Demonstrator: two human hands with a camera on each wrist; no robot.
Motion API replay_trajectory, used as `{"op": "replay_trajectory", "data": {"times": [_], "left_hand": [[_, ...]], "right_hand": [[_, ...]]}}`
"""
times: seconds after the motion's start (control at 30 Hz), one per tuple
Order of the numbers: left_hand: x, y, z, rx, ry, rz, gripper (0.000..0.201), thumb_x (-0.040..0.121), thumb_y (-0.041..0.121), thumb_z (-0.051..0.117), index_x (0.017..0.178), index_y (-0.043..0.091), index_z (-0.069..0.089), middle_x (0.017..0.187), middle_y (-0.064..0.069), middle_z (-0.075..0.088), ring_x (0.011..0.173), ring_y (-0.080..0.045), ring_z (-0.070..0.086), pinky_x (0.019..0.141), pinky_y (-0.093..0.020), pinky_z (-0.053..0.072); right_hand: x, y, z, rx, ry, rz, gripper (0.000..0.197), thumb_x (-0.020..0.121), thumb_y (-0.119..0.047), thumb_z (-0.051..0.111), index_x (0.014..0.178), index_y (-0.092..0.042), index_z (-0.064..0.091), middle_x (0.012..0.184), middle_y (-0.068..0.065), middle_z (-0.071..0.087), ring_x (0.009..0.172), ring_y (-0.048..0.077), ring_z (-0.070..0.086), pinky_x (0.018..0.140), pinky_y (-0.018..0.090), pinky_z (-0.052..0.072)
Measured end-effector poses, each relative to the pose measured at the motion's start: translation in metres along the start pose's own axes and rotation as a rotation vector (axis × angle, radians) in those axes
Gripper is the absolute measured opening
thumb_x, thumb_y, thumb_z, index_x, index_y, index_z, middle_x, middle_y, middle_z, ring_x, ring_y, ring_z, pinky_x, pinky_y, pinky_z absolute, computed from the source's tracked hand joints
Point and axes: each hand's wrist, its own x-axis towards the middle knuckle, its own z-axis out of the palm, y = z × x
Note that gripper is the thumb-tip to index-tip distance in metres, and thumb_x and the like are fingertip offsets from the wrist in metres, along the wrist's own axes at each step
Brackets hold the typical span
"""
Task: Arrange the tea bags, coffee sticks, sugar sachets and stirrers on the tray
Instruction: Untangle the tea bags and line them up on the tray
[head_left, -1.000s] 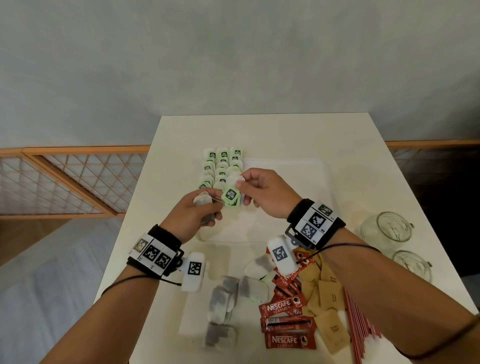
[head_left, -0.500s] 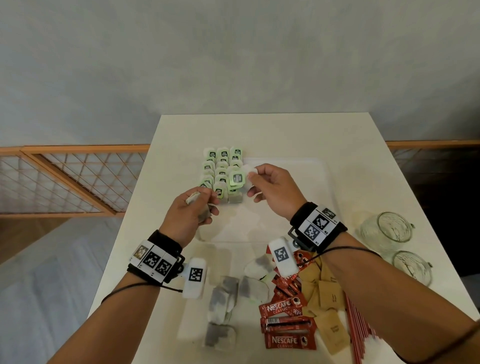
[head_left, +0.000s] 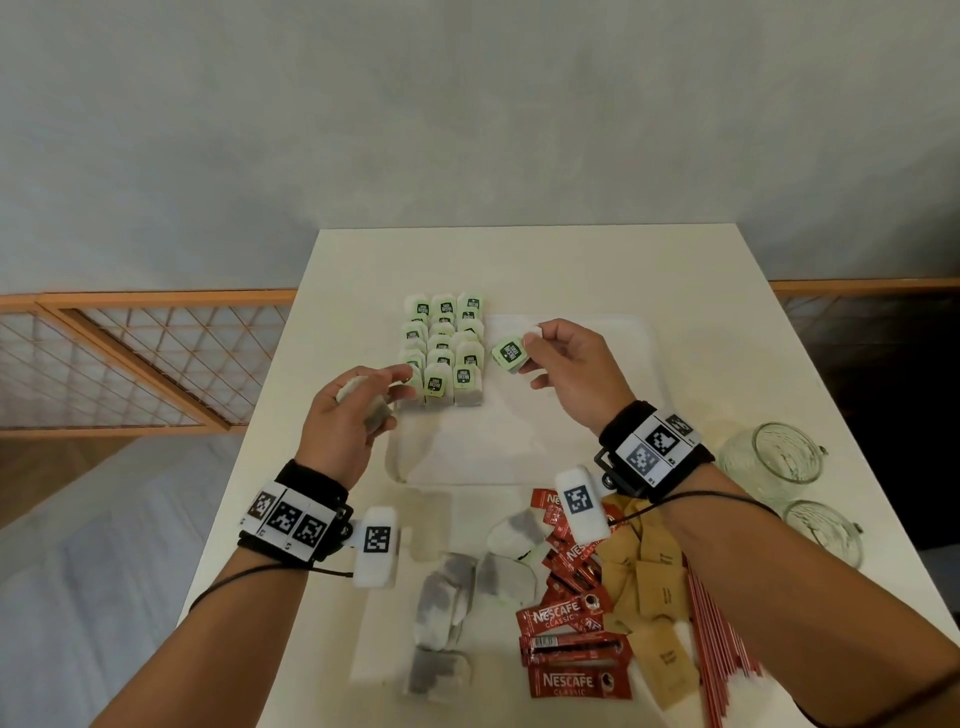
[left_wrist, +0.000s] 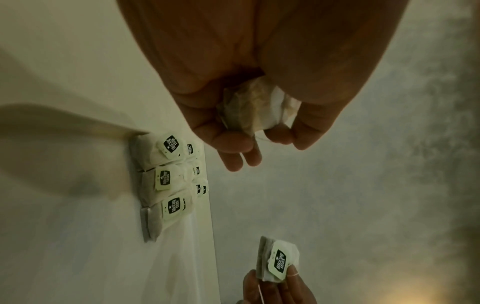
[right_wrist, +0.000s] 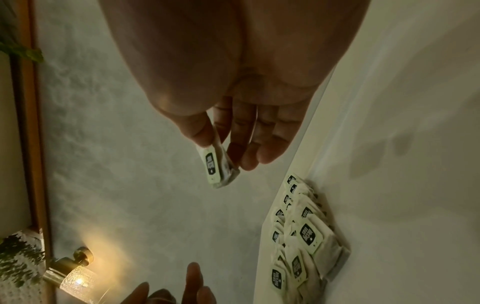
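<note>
The right hand (head_left: 569, 371) pinches a green-tagged tea bag (head_left: 510, 354) above the clear tray (head_left: 639, 395), at 3 o'clock of the tea bag rows (head_left: 444, 353) (three columns). The left hand (head_left: 348, 415), at their 8 o'clock, curls round a crumpled tea bag (left_wrist: 255, 109).

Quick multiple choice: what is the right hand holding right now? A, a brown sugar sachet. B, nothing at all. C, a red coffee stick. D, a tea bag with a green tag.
D: the right hand pinches a tea bag with a green tag above the tray, while the coffee sticks and sugar sachets lie untouched on the table.
</note>
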Motion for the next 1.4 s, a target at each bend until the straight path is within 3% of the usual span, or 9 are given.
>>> {"op": "replay_trajectory", "data": {"times": [0.2, 0.33, 0.47, 0.63, 0.77, 0.87, 1.07, 1.2, 1.4], "left_hand": [[0.005, -0.005, 0.004, 0.175, -0.109, 0.050, 0.019, 0.077, 0.019, 0.075, 0.074, 0.013, 0.058, 0.111, -0.011, 0.075, 0.099, -0.024, 0.070, 0.057, -0.025, 0.044], [0.002, -0.012, 0.015, 0.262, -0.157, 0.085, 0.026, 0.083, -0.004, 0.075, 0.083, -0.011, 0.051, 0.098, -0.005, 0.078, 0.079, -0.016, 0.068, 0.053, -0.025, 0.044], [-0.004, -0.015, 0.020, 0.265, -0.164, 0.065, 0.027, 0.082, -0.009, 0.075, 0.078, 0.001, 0.049, 0.080, 0.002, 0.072, 0.058, -0.013, 0.058, 0.048, -0.026, 0.042], [-0.006, -0.012, 0.019, 0.241, -0.144, 0.070, 0.032, 0.075, 0.008, 0.078, 0.071, 0.012, 0.047, 0.077, -0.008, 0.065, 0.067, -0.027, 0.061, 0.047, -0.025, 0.042], [-0.005, -0.014, 0.017, 0.278, -0.108, 0.079, 0.032, 0.084, 0.003, 0.077, 0.075, 0.007, 0.047, 0.076, -0.015, 0.059, 0.072, -0.031, 0.063, 0.046, -0.025, 0.043], [-0.006, -0.017, 0.014, 0.312, -0.123, 0.064, 0.033, 0.083, 0.008, 0.078, 0.074, 0.010, 0.047, 0.078, -0.017, 0.063, 0.071, -0.031, 0.066, 0.047, -0.026, 0.043], [-0.009, -0.018, 0.004, 0.352, -0.102, -0.047, 0.015, 0.091, 0.006, 0.070, 0.087, 0.005, 0.055, 0.087, -0.014, 0.070, 0.076, -0.025, 0.070, 0.057, -0.030, 0.049], [-0.011, -0.015, -0.012, 0.334, -0.127, -0.206, 0.007, 0.094, 0.002, 0.063, 0.095, 0.009, 0.060, 0.093, -0.012, 0.069, 0.081, -0.024, 0.071, 0.062, -0.027, 0.054], [-0.019, -0.005, -0.032, 0.260, -0.148, -0.308, 0.018, 0.092, 0.000, 0.058, 0.108, 0.005, 0.064, 0.103, -0.013, 0.070, 0.085, -0.024, 0.074, 0.066, -0.027, 0.059]], "right_hand": [[-0.009, 0.004, 0.008, -0.108, -0.194, -0.015, 0.014, 0.102, -0.020, 0.059, 0.100, -0.009, 0.067, 0.093, 0.010, 0.077, 0.076, 0.013, 0.070, 0.067, 0.027, 0.053], [-0.015, 0.000, 0.022, -0.114, -0.275, -0.018, 0.019, 0.102, -0.019, 0.059, 0.107, -0.001, 0.065, 0.092, 0.016, 0.076, 0.072, 0.012, 0.069, 0.065, 0.027, 0.052], [-0.018, -0.002, 0.032, -0.120, -0.292, -0.020, 0.021, 0.101, -0.019, 0.060, 0.104, 0.001, 0.064, 0.090, 0.023, 0.073, 0.070, 0.014, 0.069, 0.062, 0.028, 0.052], [-0.019, 0.001, 0.036, -0.120, -0.315, 0.001, 0.018, 0.100, -0.022, 0.063, 0.101, -0.005, 0.067, 0.089, 0.017, 0.073, 0.074, 0.015, 0.069, 0.062, 0.030, 0.053], [-0.024, 0.010, 0.038, -0.187, -0.368, 0.019, 0.011, 0.097, -0.022, 0.067, 0.097, -0.012, 0.070, 0.087, 0.007, 0.074, 0.076, 0.013, 0.069, 0.061, 0.027, 0.055], [-0.023, 0.018, 0.039, -0.220, -0.376, 0.056, 0.020, 0.098, -0.021, 0.065, 0.098, -0.001, 0.069, 0.092, 0.007, 0.076, 0.075, 0.010, 0.069, 0.062, 0.028, 0.055], [-0.012, 0.020, 0.043, -0.223, -0.273, 0.062, 0.013, 0.097, -0.021, 0.066, 0.085, -0.016, 0.067, 0.091, 0.013, 0.073, 0.071, 0.011, 0.066, 0.056, 0.026, 0.053], [0.006, 0.023, 0.048, -0.306, -0.217, 0.071, 0.018, 0.097, -0.022, 0.065, 0.090, -0.006, 0.069, 0.079, 0.002, 0.068, 0.063, 0.008, 0.063, 0.056, 0.026, 0.051], [0.026, 0.040, 0.076, -0.463, -0.281, 0.101, 0.031, 0.097, -0.027, 0.063, 0.087, 0.001, 0.066, 0.073, 0.011, 0.065, 0.065, 0.016, 0.068, 0.058, 0.025, 0.048]]}}
